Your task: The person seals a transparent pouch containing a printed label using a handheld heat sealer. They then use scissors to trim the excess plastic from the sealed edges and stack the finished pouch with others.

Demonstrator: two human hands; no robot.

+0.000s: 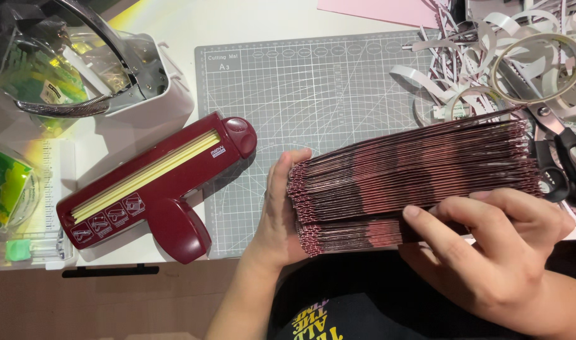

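Note:
A thick stack of dark reddish-brown pleated paper strips (414,176) lies across the near edge of the grey cutting mat (313,94). My left hand (278,214) presses flat against the stack's left end, thumb up along its side. My right hand (489,245) grips the stack from the near side at its right half, fingers curled over the top strips. Both hands hold the stack together.
A maroon paper crimping tool (155,186) lies left of the mat. A white container with a metal handle (111,69) stands at back left. Scissors (562,157), a tape roll (540,60) and white paper scraps (451,69) crowd the back right. Pink paper (382,9) lies at the far edge.

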